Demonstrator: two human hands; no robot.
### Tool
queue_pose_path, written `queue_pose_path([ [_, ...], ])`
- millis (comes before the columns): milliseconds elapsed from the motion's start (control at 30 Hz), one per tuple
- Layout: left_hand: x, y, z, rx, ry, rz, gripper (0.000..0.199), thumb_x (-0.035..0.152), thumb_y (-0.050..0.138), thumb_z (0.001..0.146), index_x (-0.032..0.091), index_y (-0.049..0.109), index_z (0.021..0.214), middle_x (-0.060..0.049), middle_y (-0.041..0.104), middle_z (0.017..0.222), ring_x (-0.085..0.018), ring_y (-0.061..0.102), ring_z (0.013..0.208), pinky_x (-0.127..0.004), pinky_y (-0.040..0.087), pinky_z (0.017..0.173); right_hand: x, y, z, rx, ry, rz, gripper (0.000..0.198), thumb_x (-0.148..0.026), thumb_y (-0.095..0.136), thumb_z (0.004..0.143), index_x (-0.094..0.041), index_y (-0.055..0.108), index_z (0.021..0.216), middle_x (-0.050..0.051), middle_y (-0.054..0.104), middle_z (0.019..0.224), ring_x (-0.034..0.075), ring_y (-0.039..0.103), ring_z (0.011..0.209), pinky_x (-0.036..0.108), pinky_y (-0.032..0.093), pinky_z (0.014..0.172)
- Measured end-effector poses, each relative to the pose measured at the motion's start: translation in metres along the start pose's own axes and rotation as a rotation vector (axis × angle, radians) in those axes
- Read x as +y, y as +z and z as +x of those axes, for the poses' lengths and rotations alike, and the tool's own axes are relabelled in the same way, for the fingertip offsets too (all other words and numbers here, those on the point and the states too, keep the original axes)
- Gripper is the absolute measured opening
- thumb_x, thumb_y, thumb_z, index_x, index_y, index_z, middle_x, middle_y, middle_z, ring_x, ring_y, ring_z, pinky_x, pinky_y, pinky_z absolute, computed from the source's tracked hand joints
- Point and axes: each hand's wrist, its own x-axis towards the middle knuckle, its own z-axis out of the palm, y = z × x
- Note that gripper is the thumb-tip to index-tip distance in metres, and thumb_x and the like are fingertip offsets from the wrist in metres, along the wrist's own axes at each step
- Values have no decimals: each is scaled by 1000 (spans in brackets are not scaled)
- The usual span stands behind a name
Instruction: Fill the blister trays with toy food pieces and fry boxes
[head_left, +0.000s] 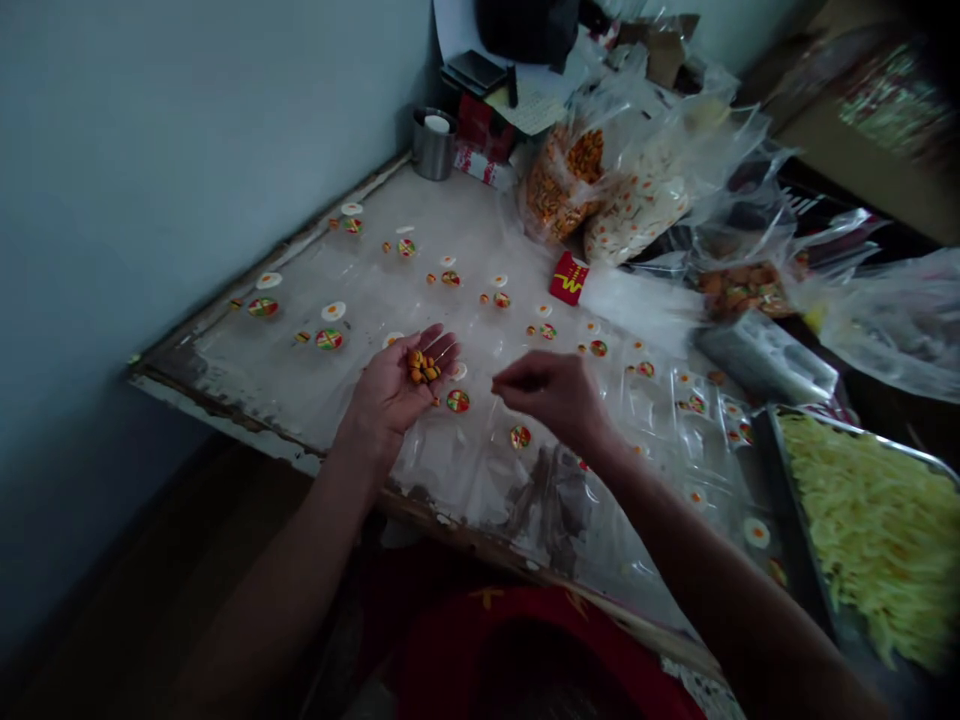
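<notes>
- Left hand (390, 388), palm up with fingers extended, cups tiny burgers (424, 368).
- Right hand (551, 388) pinches fingertips together over the table (461, 225); cannot tell whether it grips anything.

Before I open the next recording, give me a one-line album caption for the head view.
Left hand cups small orange-brown pieces; right hand, pinched, hovers over the table.

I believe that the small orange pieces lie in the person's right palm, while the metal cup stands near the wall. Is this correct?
Not quite: the head view shows the small orange pieces lying in the open palm of the left hand, not the right. The metal cup does stand near the wall.
</notes>
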Motion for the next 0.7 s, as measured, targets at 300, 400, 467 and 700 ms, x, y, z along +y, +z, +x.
queue_pose_path([
  [300, -15, 16, 8, -135, -58, 66, 25, 19, 54, 93, 14, 73, 108, -12, 76, 109, -23, 71, 108, -37, 58, 93, 20, 18, -77, -168, -255, -436, 21, -6, 58, 94, -19, 74, 100, 9, 73, 97, 21, 67, 90, 32, 51, 82],
  [400, -22, 20, 10, -151, -85, 106, 27, 19, 54, 92, 14, 73, 110, -13, 75, 113, -23, 71, 111, -39, 57, 94, 15, 15, -71, -227, -219, -495, 30, -3, 54, 95, -19, 74, 111, 9, 75, 99, 21, 68, 91, 31, 50, 82],
  [467, -26, 24, 11, -163, -106, 120, 27, 19, 55, 91, 14, 73, 110, -13, 75, 115, -24, 70, 112, -39, 58, 93, 16, 14, -64, -190, -132, -449, 30, -3, 58, 93, -20, 75, 111, 7, 76, 99, 20, 70, 89, 29, 50, 80],
  [700, -44, 30, 13, -199, -149, 161, 25, 20, 55, 92, 14, 72, 109, -11, 76, 113, -23, 71, 110, -37, 58, 92, 27, 4, -38, -94, 202, -256, 19, -16, 88, 70, -21, 76, 83, -4, 70, 68, 13, 62, 60, 23, 38, 56],
])
